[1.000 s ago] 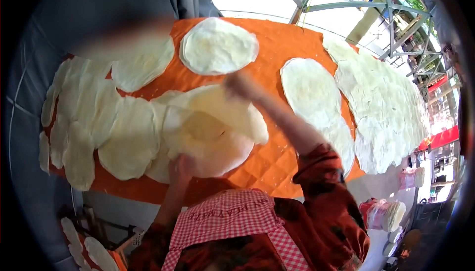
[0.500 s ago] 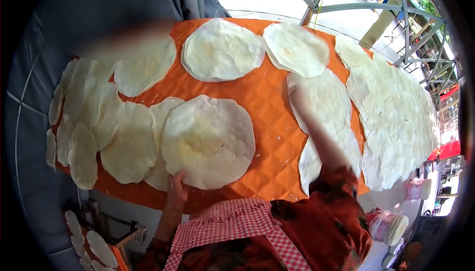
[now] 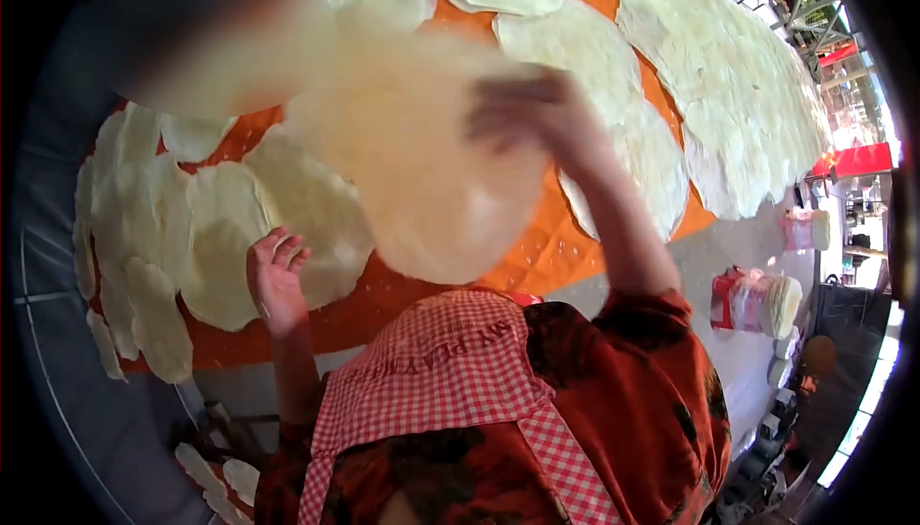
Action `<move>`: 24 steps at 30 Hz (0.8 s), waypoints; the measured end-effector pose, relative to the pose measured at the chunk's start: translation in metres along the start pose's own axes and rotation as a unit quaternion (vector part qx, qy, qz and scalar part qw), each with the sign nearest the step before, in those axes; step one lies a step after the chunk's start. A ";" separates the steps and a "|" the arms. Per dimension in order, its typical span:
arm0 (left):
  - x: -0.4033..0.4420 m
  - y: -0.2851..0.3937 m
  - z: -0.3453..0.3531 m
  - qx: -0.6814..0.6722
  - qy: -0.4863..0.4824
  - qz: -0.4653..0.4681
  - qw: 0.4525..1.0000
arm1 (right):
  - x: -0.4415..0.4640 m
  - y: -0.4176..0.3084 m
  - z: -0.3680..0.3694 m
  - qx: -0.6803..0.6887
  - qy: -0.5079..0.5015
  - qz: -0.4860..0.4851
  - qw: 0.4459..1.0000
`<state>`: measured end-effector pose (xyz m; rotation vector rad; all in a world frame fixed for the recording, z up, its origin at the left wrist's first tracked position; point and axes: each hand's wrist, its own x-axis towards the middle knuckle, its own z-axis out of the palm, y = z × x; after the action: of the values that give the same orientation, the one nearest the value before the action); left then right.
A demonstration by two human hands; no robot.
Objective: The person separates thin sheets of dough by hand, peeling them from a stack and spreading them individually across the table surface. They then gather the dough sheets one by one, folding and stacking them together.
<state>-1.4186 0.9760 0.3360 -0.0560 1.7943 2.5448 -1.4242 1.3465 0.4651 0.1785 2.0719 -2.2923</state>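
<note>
At the far left of the frame, pale, thin overlapping rounds (image 3: 216, 228) are spread over an orange cloth (image 3: 556, 257), and small pale rounds (image 3: 199, 467) are seen on another surface at the lower left. The upper left is covered by a dark, blurred oval (image 3: 105, 32). Left of centre, the left hand (image 3: 278, 279) is held open with the palm showing and the fingers slightly curled and apart, near the overlapping rounds; whether they are touched cannot be told. In the middle, a large, thin sheet (image 3: 431, 180), blurred by motion, is raised above the cloth, to the right of the left hand and apart from it. Its upper right part is met in the picture by the blurred fingers of the right hand (image 3: 517, 113); whether it is pinched by them cannot be told. Below the sheet, a checked apron (image 3: 431, 372) is worn over a red and dark patterned top (image 3: 642, 381). Farther right, more overlapping rounds are laid out toward the upper right. Beyond the cloth, pale rounds are stacked in a clear and red package (image 3: 757, 303), and pale contents are seen in a smaller-looking package (image 3: 805, 230) above it.
</note>
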 end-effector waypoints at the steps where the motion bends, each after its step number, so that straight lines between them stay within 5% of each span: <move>1: -0.003 -0.004 -0.017 0.005 0.034 -0.021 0.999 | -0.018 -0.003 -0.017 -0.052 0.072 0.010 0.996; 3: -0.008 -0.028 -0.057 0.028 0.087 -0.074 0.993 | -0.054 0.020 -0.057 -0.206 0.176 0.025 0.962; 6: -0.030 -0.045 -0.080 0.063 0.114 -0.080 0.988 | -0.108 0.106 -0.121 -0.211 0.242 0.026 0.947; 8: -0.042 -0.064 -0.093 0.130 0.088 -0.084 0.984 | -0.147 0.175 -0.168 -0.212 0.264 0.124 0.933; 10: -0.054 -0.075 -0.105 0.206 0.030 -0.077 0.975 | -0.193 0.255 -0.209 -0.517 0.348 0.035 0.782; 12: -0.064 -0.086 -0.119 0.215 0.009 -0.054 0.975 | -0.179 0.226 -0.150 -0.594 0.450 0.075 0.663; 13: -0.069 -0.089 -0.124 0.219 -0.004 -0.042 0.975 | -0.155 0.238 -0.135 -0.462 0.469 0.001 0.752; 15: -0.074 -0.087 -0.127 0.187 -0.009 -0.039 0.981 | -0.087 0.239 -0.091 -0.251 0.306 0.033 0.918; 16: -0.072 -0.086 -0.125 0.172 -0.012 -0.034 0.984 | -0.046 0.201 -0.028 -0.066 0.270 0.073 0.958; 19: -0.065 -0.076 -0.117 0.129 -0.006 -0.095 0.987 | 0.081 0.201 0.028 0.089 0.153 0.111 0.978; 20: -0.063 -0.070 -0.113 0.127 -0.005 -0.097 0.987 | 0.135 0.236 0.023 0.081 0.147 0.048 0.985; 21: -0.059 -0.062 -0.109 0.126 -0.003 -0.098 0.987 | 0.177 0.237 0.023 0.186 0.157 0.090 0.966; 24: -0.055 -0.064 -0.126 0.196 0.038 -0.046 0.979 | 0.300 0.239 0.033 0.194 0.305 0.120 0.925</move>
<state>-1.3589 0.8784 0.2355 -0.2233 2.2282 2.1095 -1.6970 1.3018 0.1969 1.2247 1.6032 -2.6766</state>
